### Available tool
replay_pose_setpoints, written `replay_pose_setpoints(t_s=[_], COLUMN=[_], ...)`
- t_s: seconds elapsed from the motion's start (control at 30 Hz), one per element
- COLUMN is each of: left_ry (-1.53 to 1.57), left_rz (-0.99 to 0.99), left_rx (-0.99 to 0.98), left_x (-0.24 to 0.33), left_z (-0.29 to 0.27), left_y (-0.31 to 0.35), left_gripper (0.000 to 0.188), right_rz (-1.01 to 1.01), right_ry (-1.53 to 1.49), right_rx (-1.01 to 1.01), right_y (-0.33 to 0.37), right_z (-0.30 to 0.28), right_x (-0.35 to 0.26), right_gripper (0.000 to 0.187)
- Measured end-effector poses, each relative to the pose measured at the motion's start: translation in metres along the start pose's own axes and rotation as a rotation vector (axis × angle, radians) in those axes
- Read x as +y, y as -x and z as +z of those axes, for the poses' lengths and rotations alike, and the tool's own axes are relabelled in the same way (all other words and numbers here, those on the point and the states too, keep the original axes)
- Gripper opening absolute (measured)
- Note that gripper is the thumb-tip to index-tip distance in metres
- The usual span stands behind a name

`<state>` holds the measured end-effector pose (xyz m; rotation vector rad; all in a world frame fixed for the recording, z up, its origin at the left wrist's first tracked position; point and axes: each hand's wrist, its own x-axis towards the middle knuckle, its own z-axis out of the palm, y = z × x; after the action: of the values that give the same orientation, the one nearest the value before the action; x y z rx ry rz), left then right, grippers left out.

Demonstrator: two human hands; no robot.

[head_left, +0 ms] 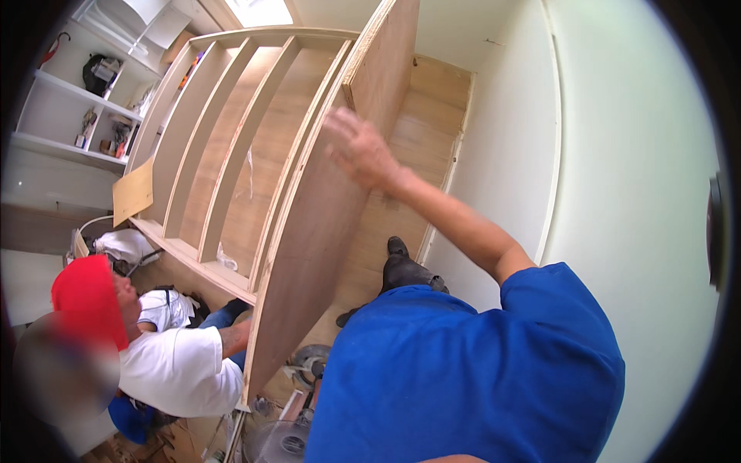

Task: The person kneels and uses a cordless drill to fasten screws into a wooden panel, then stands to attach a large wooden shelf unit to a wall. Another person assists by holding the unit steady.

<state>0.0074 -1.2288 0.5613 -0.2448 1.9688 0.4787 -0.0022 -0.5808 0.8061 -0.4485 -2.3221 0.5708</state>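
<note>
My right hand (pixel 359 147), its fingers apart and smeared by motion, is raised beside the top edge of an upright plywood panel (pixel 309 224). Whether it touches the panel, I cannot tell; nothing shows in its grip. The panel forms the near side of a large wooden frame (pixel 212 147) with several parallel slats and a wood-coloured sheet behind them. Across the top of the panel, a second board (pixel 382 73) stands against its far end. A sliver of skin shows at the bottom edge, but my left hand is not in view.
A co-worker in a red cap (pixel 89 297) reaches toward the frame's left side; another person in white (pixel 166 309) is beyond. White shelves (pixel 69 85) stand far left, a pale wall (pixel 633 193) right. Tools and a round wheel-like part (pixel 309 363) lie low near the panel.
</note>
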Motion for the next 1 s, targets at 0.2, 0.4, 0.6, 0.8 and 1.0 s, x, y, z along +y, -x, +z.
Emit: replay_pose_setpoints(t_s=[0.2, 0.4, 0.6, 0.8, 1.0], left_ry=[0.081, -0.074, 0.009, -0.048, -0.611], left_rz=[-0.08, -0.215, -0.036, 0.137, 0.546], left_rx=[-0.016, 0.115, 0.135, -0.02, -0.099], left_x=[-0.003, 0.094, 0.054, 0.131, 0.238], left_z=[0.021, 0.058, 0.099, 0.149, 0.039], left_y=[0.049, 0.081, 0.032, -0.069, -0.178], left_gripper=[0.041, 0.042, 0.035, 0.038, 0.042], right_rz=[-0.007, -0.089, -0.212, -0.05, -0.071], right_ry=[0.238, 0.212, 0.041, 0.178, 0.225], right_rx=[-0.087, -0.235, -0.115, -0.275, -0.328], right_y=[-0.082, -0.09, -0.089, -0.094, -0.122], right_z=[-0.023, -0.02, -0.008, -0.026, -0.066], right_x=[0.146, 0.191, 0.208, 0.168, 0.169], right_gripper=[0.067, 0.066, 0.069, 0.074, 0.045])
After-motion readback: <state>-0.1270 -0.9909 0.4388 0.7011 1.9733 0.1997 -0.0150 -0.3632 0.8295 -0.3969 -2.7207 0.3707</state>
